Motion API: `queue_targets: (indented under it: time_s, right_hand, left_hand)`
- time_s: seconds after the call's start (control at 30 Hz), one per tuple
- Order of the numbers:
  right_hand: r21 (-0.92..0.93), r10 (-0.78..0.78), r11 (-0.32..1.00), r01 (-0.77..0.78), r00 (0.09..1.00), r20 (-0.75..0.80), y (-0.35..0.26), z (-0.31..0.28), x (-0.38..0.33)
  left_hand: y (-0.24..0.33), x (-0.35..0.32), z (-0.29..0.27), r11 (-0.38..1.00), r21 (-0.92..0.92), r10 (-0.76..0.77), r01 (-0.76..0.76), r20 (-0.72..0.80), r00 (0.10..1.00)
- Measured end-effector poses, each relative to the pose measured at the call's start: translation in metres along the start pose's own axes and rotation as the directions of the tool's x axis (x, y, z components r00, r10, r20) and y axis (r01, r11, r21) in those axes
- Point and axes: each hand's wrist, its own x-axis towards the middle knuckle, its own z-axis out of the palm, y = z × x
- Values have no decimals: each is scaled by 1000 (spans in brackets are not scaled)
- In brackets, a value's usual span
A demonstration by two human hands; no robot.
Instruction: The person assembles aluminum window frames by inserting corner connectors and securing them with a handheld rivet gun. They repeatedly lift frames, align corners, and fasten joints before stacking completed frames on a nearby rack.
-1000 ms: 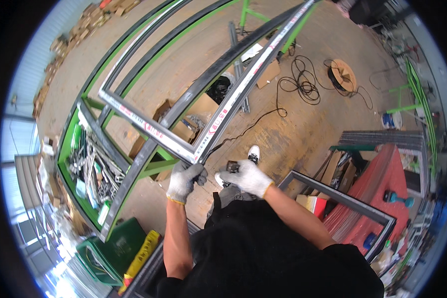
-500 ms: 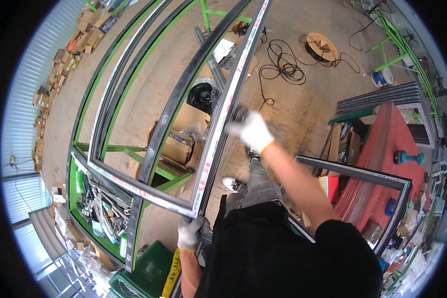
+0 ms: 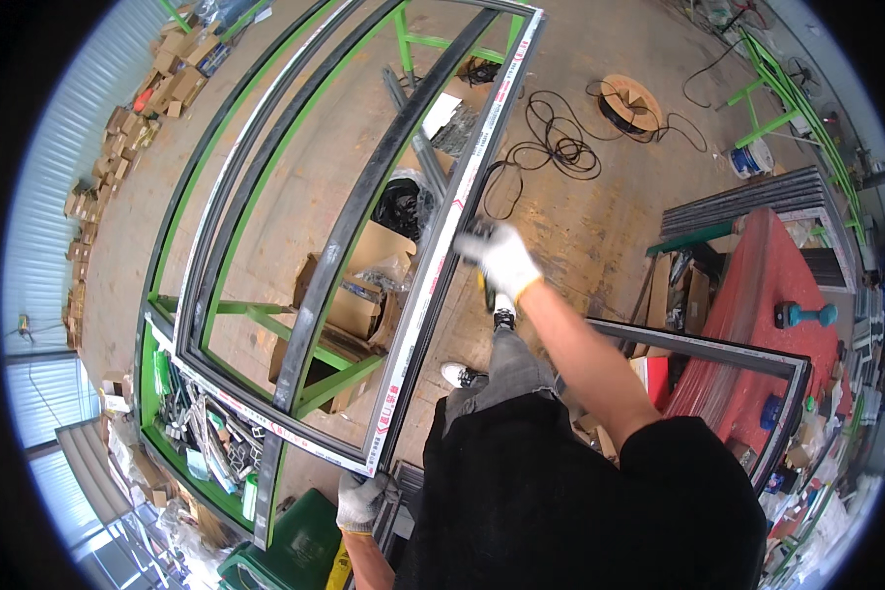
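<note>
A large rectangular window frame (image 3: 459,204) with white, red-printed film lies across a green rack with black-topped bars (image 3: 315,317). My left hand (image 3: 363,501), in a white and grey glove, is closed at the frame's near right corner; its fingertips are partly hidden. My right hand (image 3: 501,258), gloved the same way, is closed beside the frame's long right side. A thin black strip (image 3: 502,179) runs from a loose tangle on the floor up to this hand and seems to be held in it. Something small and yellow shows under that hand, too hidden to name.
A spool (image 3: 627,104) of black strip stands on the floor ahead. At right are a second dark frame (image 3: 698,344), a red board (image 3: 726,329) with a teal cordless drill (image 3: 804,315), and stacked profiles (image 3: 742,205). A green chair (image 3: 290,551) sits near my left arm.
The window frame has slid toward me on the rack, and its far corner now shows. My left hand has moved nearer with it. The black strip now rises to my right hand.
</note>
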Motion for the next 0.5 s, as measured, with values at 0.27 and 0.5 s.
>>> queue_targets:
  time_s: [0.27,0.5]
  right_hand:
    - [169,-29,986,10,993,111,18,12,-33]
    - [129,34,991,-47,994,103,11,10,-27]
  left_hand:
    - [-3,-17,14,973,-225,49,-48,-1,999]
    - [-3,-15,30,973,-209,78,-94,-87,993]
